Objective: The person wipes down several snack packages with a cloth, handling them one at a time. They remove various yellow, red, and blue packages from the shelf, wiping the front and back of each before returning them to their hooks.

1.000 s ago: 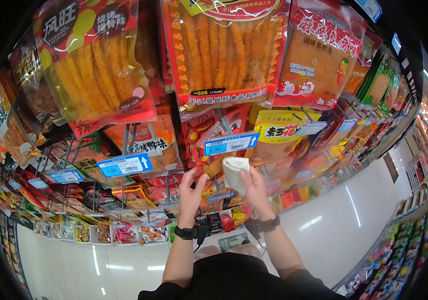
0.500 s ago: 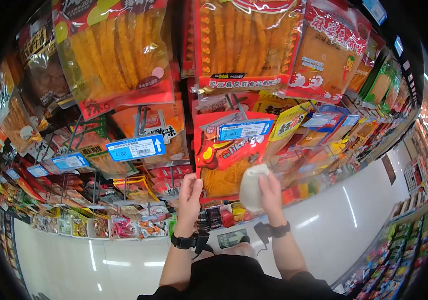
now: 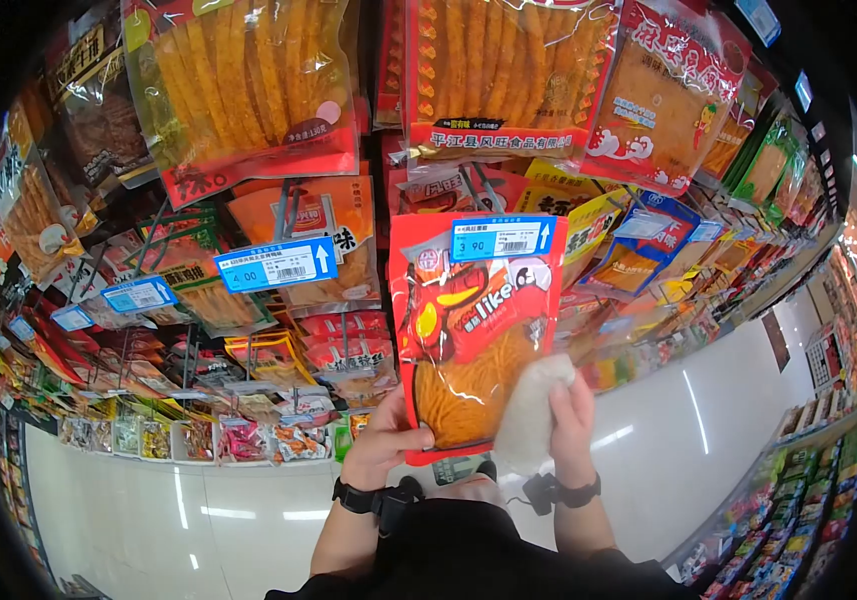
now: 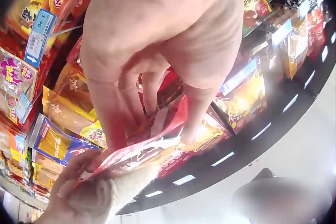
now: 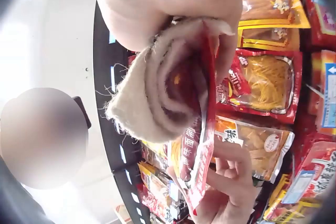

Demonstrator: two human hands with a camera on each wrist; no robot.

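left hand (image 3: 381,440) pinches the red hanging snack packet (image 3: 469,330), right hand (image 3: 571,420) clamps a folded beige cloth (image 3: 534,415) against it; hard wiping could unhook the packet.

price tag (image 3: 502,238) print too small

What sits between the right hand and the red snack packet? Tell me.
A folded whitish cloth lies between the right hand and the red snack packet, pressed against the packet's lower right edge. The head view and the right wrist view both show it.
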